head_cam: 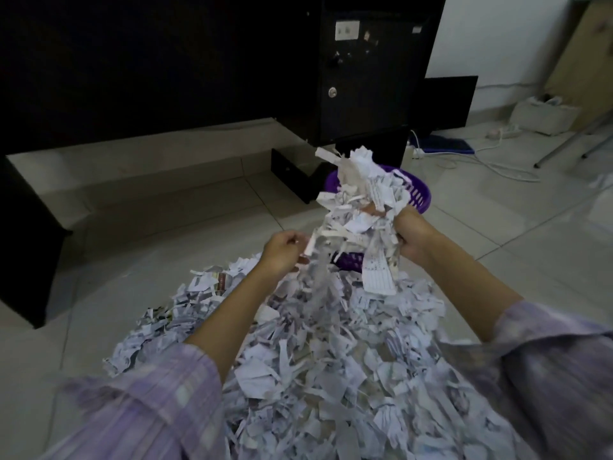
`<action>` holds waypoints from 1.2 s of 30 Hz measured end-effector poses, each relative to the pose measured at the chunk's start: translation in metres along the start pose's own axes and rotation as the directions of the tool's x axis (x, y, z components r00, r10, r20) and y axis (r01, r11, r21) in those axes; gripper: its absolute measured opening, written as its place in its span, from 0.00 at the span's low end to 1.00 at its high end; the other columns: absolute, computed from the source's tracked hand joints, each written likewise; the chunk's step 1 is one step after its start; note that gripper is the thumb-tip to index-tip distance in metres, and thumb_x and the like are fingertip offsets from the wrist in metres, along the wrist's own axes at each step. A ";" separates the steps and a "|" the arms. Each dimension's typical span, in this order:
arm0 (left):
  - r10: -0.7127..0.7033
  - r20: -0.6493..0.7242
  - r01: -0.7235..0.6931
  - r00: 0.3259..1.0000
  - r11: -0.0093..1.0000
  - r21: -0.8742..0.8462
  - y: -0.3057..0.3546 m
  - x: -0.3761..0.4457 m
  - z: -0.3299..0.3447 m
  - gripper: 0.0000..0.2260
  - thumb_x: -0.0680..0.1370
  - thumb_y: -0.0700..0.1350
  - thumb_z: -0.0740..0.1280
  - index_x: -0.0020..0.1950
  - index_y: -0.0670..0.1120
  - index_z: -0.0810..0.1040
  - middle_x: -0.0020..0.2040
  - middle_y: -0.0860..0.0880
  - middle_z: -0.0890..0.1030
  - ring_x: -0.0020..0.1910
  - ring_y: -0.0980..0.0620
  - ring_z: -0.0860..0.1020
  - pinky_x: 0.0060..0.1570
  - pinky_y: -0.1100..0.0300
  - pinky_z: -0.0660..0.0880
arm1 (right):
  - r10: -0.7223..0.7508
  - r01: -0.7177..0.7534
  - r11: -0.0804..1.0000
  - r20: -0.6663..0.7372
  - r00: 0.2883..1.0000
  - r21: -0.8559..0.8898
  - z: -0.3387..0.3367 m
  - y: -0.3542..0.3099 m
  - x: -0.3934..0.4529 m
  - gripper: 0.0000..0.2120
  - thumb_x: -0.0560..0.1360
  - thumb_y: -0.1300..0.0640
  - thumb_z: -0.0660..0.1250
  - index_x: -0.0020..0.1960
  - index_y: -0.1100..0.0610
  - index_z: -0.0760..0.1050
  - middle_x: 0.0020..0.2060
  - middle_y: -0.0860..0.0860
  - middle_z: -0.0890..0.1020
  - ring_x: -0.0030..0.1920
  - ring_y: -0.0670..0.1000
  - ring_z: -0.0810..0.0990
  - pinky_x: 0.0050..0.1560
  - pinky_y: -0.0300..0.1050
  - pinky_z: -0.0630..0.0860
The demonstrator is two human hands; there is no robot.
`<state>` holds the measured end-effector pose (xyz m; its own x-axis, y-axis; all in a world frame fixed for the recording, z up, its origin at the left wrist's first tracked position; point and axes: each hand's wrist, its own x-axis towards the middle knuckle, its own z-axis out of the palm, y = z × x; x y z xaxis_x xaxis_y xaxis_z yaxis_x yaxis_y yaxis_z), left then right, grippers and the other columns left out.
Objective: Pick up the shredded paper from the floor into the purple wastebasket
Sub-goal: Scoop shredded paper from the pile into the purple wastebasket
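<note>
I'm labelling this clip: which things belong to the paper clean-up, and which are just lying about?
Job: shredded paper pile, lifted paper bundle, purple wastebasket, left hand, right hand.
Lying about: black cabinet, white cable, blue mat, white bag.

Both arms reach forward, left grip (pixel 285 252) and right grip (pixel 413 235) curled closed

Single view: one wide-angle head-worn camera looks forward and steeply down at the floor (pixel 497 227) from close range. Both forearms enter from the bottom edge. The far field reaches a dark cabinet (pixel 365 78) and the wall; edges bend with lens distortion.
</note>
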<state>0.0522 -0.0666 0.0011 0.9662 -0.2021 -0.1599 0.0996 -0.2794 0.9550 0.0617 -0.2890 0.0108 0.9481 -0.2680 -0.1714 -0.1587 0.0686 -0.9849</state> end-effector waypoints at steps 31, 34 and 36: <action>0.198 0.185 -0.268 0.963 0.604 0.750 0.050 0.197 0.103 0.18 0.78 0.39 0.58 0.67 0.42 0.67 0.67 0.43 0.69 0.69 0.42 0.64 0.75 0.42 0.45 | -0.101 0.012 0.573 -0.055 0.993 -0.820 -0.038 -0.002 0.181 0.33 0.73 0.60 0.68 0.72 0.59 0.56 0.60 0.65 0.74 0.55 0.64 0.76 0.45 0.49 0.71; 0.245 0.199 -0.303 0.949 0.531 0.791 0.044 0.199 0.103 0.18 0.78 0.40 0.59 0.68 0.42 0.66 0.68 0.44 0.68 0.70 0.45 0.63 0.75 0.44 0.43 | 0.037 0.012 0.350 0.027 0.999 -0.937 -0.038 0.010 0.191 0.40 0.74 0.56 0.68 0.77 0.56 0.47 0.66 0.66 0.68 0.60 0.65 0.74 0.53 0.55 0.74; 0.275 0.213 -0.326 0.938 0.486 0.811 0.043 0.199 0.104 0.17 0.78 0.40 0.59 0.67 0.41 0.66 0.66 0.43 0.68 0.68 0.45 0.64 0.75 0.45 0.46 | 0.105 0.042 0.271 0.073 0.992 -0.962 -0.034 0.014 0.197 0.41 0.75 0.56 0.67 0.78 0.54 0.44 0.68 0.65 0.66 0.63 0.65 0.72 0.57 0.56 0.73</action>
<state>0.2244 -0.2166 -0.0156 0.8829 -0.4659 0.0592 -0.4595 -0.8308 0.3140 0.2366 -0.3733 -0.0374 0.9438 -0.1884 -0.2717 -0.2682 -0.9168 -0.2959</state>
